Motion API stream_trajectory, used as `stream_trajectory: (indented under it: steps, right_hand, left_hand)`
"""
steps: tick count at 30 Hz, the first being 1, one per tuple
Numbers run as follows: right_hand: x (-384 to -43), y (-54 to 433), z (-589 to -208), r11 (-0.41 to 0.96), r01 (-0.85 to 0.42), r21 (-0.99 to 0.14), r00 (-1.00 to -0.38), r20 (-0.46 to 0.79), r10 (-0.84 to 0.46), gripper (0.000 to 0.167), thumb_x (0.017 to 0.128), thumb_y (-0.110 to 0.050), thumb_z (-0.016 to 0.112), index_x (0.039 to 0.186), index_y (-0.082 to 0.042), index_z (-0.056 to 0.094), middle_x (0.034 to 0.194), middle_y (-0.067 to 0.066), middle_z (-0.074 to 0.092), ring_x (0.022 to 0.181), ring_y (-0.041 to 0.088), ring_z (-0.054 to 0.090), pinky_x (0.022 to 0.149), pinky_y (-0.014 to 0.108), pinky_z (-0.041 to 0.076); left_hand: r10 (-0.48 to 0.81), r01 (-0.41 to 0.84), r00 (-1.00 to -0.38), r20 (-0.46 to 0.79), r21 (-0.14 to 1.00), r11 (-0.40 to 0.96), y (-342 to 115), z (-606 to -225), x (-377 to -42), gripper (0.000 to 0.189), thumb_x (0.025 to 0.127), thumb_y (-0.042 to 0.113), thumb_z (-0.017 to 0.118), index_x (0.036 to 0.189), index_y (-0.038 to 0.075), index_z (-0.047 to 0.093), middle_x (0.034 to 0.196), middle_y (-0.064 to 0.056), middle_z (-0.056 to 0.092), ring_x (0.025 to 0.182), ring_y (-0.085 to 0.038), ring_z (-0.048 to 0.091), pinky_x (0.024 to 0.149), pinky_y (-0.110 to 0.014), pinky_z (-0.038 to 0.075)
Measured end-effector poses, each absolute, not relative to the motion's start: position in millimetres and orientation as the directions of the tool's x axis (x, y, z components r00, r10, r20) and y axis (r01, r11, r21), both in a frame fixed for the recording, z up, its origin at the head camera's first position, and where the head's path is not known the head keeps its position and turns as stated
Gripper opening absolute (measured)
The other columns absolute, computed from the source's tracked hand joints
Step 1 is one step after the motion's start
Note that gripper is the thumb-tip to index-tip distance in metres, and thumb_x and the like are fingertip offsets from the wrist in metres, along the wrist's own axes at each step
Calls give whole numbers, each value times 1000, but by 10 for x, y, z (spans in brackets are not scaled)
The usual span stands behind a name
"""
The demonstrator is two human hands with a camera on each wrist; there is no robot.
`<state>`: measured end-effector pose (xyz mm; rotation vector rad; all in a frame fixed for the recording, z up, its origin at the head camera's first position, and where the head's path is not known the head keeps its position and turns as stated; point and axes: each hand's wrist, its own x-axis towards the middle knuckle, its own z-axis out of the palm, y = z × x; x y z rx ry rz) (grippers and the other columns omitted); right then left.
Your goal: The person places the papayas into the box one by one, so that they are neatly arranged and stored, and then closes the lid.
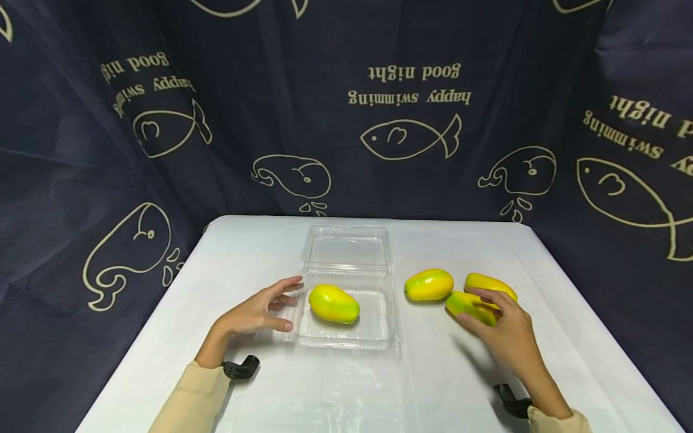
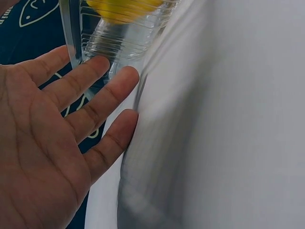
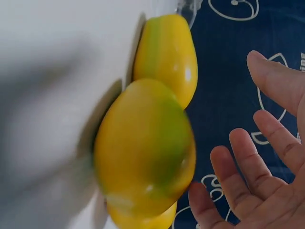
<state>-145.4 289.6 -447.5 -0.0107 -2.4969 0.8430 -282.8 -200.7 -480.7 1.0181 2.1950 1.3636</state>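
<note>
A clear plastic clamshell box (image 1: 379,313) lies with its lid folded back, and one yellow-green papaya (image 1: 334,304) rests in its base. At the box's left side is my left hand (image 1: 254,313), fingers spread and holding nothing. Its fingertips are close to the box wall; whether they touch it I cannot tell. Over the nearest papaya (image 1: 468,308), to the right of the box, hovers my right hand (image 1: 511,337). In the right wrist view its relaxed fingers (image 3: 245,162) stand apart from that papaya (image 3: 145,148).
Two more papayas lie beside the one under my right hand, one to its left (image 1: 429,285) and one behind it (image 1: 489,284). A white cloth (image 1: 335,391) covers the table. Dark curtains (image 1: 411,180) with fish drawings hang around it.
</note>
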Motion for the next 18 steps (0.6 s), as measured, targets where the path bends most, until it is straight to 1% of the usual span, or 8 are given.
stream_trajectory:
  steps: [2,5,8,9,14,18]
  right_hand:
    - [-1428,2938,-4499,817,-136,-560,-868,466,175,54,74,-26,90,123,-12,70,118,8,69,102,23,64,80,8,44]
    - [-1404,3002,-4532,823,-114,-557,-863,466,196,55,73,-27,91,122,-13,70,116,8,69,100,13,61,76,13,44]
    - [-1395,3062,-4561,824,-89,-559,-866,453,213,57,73,-29,91,123,-13,70,116,10,69,100,10,56,74,19,45]
    - [-1395,3080,-4571,822,-80,-564,-870,442,219,58,73,-30,91,124,-12,69,116,11,68,100,11,55,74,20,45]
    - [-1395,3150,-4632,813,-14,-582,-891,376,254,61,75,-34,90,126,-10,67,118,15,66,104,20,55,78,23,45]
    - [-1394,3185,-4666,802,21,-597,-900,338,275,66,75,-36,89,130,-9,65,121,19,64,108,28,57,76,22,45]
  left_hand:
    - [735,390,-675,68,878,277,-2006,-4810,-2827,95,85,11,79,160,11,20,163,-18,29,134,-41,51,109,-65,38]
    - [733,388,-677,65,878,280,-2005,-4810,-2820,95,85,11,79,160,15,21,163,-18,30,133,-40,52,109,-64,38]
    - [730,383,-680,60,878,285,-2007,-4808,-2812,95,85,13,79,160,18,21,163,-17,30,133,-39,53,109,-63,38]
    - [730,387,-680,60,876,288,-2008,-4810,-2814,95,85,14,79,160,18,21,162,-17,31,133,-39,53,109,-63,39]
    - [729,390,-682,60,873,293,-1998,-4791,-2802,96,85,11,79,160,10,20,162,-19,30,133,-40,53,108,-63,40]
    - [727,384,-684,59,877,290,-1989,-4769,-2788,96,84,9,79,160,12,20,163,-19,28,134,-41,52,109,-64,39]
